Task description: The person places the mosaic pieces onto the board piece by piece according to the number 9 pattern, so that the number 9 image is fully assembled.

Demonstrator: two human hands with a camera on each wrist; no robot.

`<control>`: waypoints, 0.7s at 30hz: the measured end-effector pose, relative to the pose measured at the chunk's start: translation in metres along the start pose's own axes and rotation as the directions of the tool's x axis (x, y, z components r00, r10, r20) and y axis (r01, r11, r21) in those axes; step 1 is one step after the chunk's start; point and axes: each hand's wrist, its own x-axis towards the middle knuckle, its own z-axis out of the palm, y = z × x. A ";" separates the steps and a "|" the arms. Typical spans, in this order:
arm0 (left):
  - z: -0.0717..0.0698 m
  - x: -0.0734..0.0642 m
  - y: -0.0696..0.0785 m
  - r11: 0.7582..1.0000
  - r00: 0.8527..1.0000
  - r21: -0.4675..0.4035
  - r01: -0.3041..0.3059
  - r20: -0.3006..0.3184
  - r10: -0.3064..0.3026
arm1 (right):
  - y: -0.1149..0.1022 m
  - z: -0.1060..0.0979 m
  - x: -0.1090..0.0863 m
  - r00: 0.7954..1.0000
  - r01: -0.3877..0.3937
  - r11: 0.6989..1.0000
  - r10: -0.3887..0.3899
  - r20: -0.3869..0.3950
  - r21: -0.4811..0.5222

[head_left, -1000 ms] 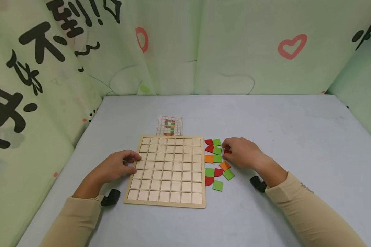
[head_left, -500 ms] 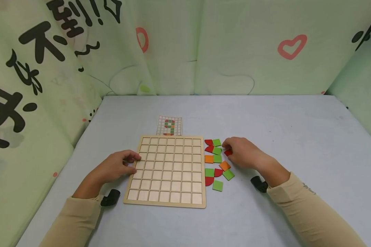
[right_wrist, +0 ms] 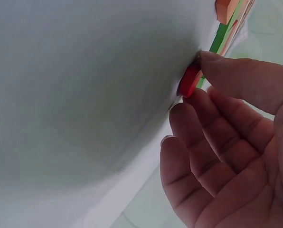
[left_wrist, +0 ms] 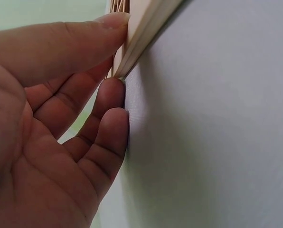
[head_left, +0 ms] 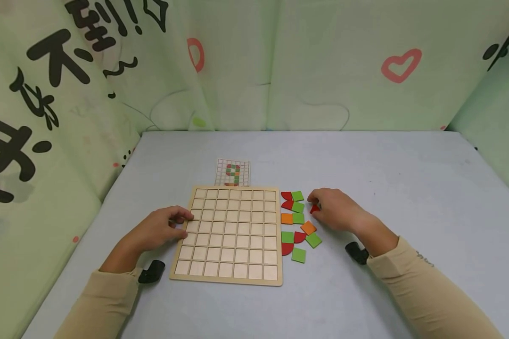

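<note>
My left hand (head_left: 163,228) rests at the left edge of a pale wooden grid board (head_left: 226,281), thumb and fingertips touching that edge. In the left wrist view, the thumb lies straight against the board (left_wrist: 144,33) and the other fingers are loosely bent by its side. Right of the board, my right hand (head_left: 335,209) pinches a red tile (head_left: 314,208) with a curved edge between thumb and fingertips. In the right wrist view, the red tile (right_wrist: 190,80) stands tilted close to the table. The board's squares hold no tiles.
Several loose tiles lie between board and right hand: green squares (head_left: 299,255), orange squares (head_left: 308,228) and red curved pieces (head_left: 286,248). A small card (head_left: 220,172) with a coloured figure lies behind the board. The grey-white table (head_left: 386,165) meets green printed curtains (head_left: 314,70).
My right hand has shifted slightly right, and the red tile in its fingers has moved right and turned. The left hand and board have stayed put.
</note>
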 end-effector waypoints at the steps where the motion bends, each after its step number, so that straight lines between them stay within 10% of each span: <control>1: 0.000 0.000 0.000 1.000 1.000 0.001 -0.001 0.001 0.001 | 0.000 0.000 0.000 1.000 0.001 1.000 -0.001 -0.001 -0.002; 21: 0.001 -0.001 0.000 1.000 1.000 -0.007 -0.005 -0.004 0.005 | -0.004 -0.004 -0.001 1.000 -0.003 0.997 0.001 -0.018 -0.077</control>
